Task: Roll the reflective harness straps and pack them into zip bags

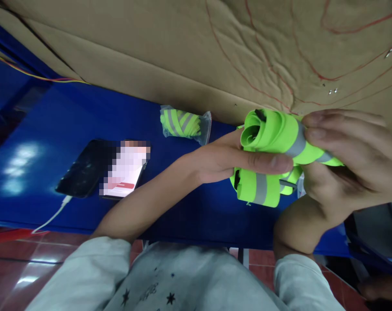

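A bundle of neon yellow-green reflective strap [276, 129] with grey bands is held up above the blue table. Its upper part is rolled, and a folded loop hangs beneath. My left hand [248, 157] is closed around the bundle from the left, its thumb lying across the front and most of its fingers hidden behind. On the other side my right hand [351, 151] pinches the strap's right end between fingers and thumb. Dark bits show inside the roll and by the lower loop. Behind my left wrist lies a clear zip bag [183, 123] holding a similar rolled strap.
Two phones lie at the left of the blue table [196, 211]: a dark phone [82, 168] with a white cable [53, 216], and a lit phone [126, 170], its screen blurred out. A brown board [150, 56] with red lines rises along the back. Yellow and red wires [43, 77] run at far left.
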Demonstrator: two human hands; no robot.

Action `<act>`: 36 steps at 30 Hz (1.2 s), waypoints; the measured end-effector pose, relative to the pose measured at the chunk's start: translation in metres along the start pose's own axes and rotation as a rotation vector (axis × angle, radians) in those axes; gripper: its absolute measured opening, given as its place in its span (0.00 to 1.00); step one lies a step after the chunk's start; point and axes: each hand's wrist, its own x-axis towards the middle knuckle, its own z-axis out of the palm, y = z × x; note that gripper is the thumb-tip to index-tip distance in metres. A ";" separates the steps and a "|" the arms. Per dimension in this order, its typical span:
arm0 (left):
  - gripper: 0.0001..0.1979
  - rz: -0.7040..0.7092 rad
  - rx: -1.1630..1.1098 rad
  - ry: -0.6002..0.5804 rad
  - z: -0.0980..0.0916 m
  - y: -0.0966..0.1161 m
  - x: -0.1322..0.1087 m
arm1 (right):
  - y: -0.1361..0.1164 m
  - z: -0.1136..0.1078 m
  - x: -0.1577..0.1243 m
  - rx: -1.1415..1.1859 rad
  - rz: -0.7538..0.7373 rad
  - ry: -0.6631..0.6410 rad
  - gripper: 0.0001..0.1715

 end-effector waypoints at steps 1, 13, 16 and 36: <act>0.23 0.043 -0.027 0.012 0.002 0.001 -0.001 | -0.006 0.001 0.005 -0.045 -0.121 -0.045 0.28; 0.39 0.122 0.177 0.280 -0.009 0.012 -0.005 | -0.007 0.001 0.008 0.211 0.267 -0.178 0.26; 0.44 0.123 0.241 0.295 -0.009 0.009 -0.008 | 0.001 0.007 0.007 0.219 0.317 -0.294 0.26; 0.18 0.015 -0.034 0.337 -0.015 -0.028 0.019 | -0.028 0.037 0.005 0.034 0.245 0.204 0.18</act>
